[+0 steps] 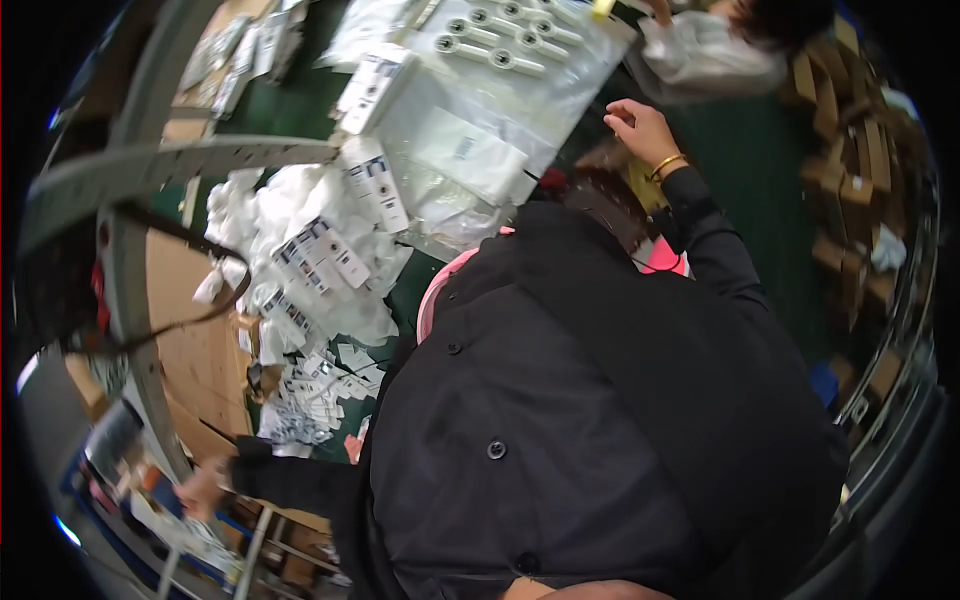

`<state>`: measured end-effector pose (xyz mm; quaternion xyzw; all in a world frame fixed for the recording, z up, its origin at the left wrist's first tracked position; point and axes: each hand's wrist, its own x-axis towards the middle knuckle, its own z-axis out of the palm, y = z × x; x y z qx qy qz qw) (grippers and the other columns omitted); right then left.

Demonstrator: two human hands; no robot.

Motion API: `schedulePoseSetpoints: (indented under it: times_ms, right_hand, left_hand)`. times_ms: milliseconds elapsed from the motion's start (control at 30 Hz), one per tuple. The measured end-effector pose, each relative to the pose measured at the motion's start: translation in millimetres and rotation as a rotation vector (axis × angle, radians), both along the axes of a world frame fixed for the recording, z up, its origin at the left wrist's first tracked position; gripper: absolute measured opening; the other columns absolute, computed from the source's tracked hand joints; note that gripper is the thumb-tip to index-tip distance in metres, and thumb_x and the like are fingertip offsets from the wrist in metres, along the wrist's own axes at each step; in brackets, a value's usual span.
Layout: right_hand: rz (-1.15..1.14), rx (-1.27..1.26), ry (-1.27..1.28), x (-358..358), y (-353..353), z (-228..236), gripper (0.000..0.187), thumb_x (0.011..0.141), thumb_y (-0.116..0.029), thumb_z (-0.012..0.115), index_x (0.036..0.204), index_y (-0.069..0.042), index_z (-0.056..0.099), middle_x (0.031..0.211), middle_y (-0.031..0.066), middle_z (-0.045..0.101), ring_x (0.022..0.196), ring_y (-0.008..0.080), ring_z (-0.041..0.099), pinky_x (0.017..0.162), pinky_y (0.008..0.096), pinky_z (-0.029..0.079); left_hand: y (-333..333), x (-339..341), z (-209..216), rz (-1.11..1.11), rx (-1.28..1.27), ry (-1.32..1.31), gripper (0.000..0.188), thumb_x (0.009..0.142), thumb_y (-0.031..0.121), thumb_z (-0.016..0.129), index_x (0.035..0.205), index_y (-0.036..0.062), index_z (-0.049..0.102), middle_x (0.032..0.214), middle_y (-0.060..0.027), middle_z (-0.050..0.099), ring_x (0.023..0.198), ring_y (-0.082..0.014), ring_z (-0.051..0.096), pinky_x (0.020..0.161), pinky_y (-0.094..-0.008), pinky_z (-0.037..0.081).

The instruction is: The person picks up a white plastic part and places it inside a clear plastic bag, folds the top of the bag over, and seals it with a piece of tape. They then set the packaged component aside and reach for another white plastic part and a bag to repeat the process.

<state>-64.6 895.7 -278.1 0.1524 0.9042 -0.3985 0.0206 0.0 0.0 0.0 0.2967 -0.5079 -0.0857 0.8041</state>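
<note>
My right hand (645, 133), with a gold bracelet at the wrist, is raised past the right edge of the plastic-covered work surface. Its fingers are loosely bent and apart, with nothing in them. My left hand (203, 488) reaches far out to the left, beside a grey metal post (150, 395). It is blurred, so whether it grips anything does not show. Several white handled devices with round dark-centred heads (490, 40) lie in rows on clear plastic sheeting (580, 85). Nearer to me is a white plastic packet (470, 155).
White boxes with dark print (322, 255) lie on a heap of white plastic bags (260, 215). Loose printed leaflets (312, 395) are piled below. Another person in a white garment (710, 55) is at upper right. Brown cartons (855, 170) line the right side. A metal frame (190, 165) stands left.
</note>
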Motion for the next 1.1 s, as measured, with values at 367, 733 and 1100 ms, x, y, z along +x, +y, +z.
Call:
schedulePoseSetpoints:
  times_ms: [367, 733, 1100]
  right_hand:
    - [-0.091, 0.085, -0.250, 76.5, 62.6, -43.3, 0.027, 0.096, -0.021, 0.078, 0.116, -0.002, 0.077, 0.093, 0.0113, 0.080, 0.080, 0.0163, 0.076, 0.075, 0.0324, 0.060]
    - [0.364, -0.056, -0.092, -76.4, -32.9, -42.4, 0.022, 0.097, -0.024, 0.075, 0.106, -0.003, 0.076, 0.094, 0.0148, 0.078, 0.085, 0.0295, 0.075, 0.078, 0.0383, 0.058]
    - [0.870, -0.176, 0.185, -117.8, -111.6, -71.3, 0.022, 0.100, -0.023, 0.077, 0.093, -0.003, 0.071, 0.078, 0.0088, 0.070, 0.069, 0.0212, 0.064, 0.064, 0.0350, 0.049]
  left_hand:
    - [229.6, -64.1, -126.7, -0.477, 0.448, -0.595, 0.039, 0.089, 0.013, 0.075, 0.124, -0.0012, 0.065, 0.113, -0.0131, 0.070, 0.097, -0.0282, 0.067, 0.088, -0.0381, 0.054]
    - [340.4, -69.4, -159.9, -0.879, 0.382, -0.457, 0.028, 0.099, 0.004, 0.066, 0.125, -0.0066, 0.061, 0.120, -0.0169, 0.066, 0.104, -0.0275, 0.067, 0.096, -0.0343, 0.054]
    - [392.2, 58.7, -232.7, -0.635, 0.221, -0.384, 0.022, 0.101, -0.004, 0.059, 0.122, -0.0100, 0.057, 0.113, -0.0215, 0.064, 0.085, -0.0258, 0.065, 0.082, -0.0355, 0.056]
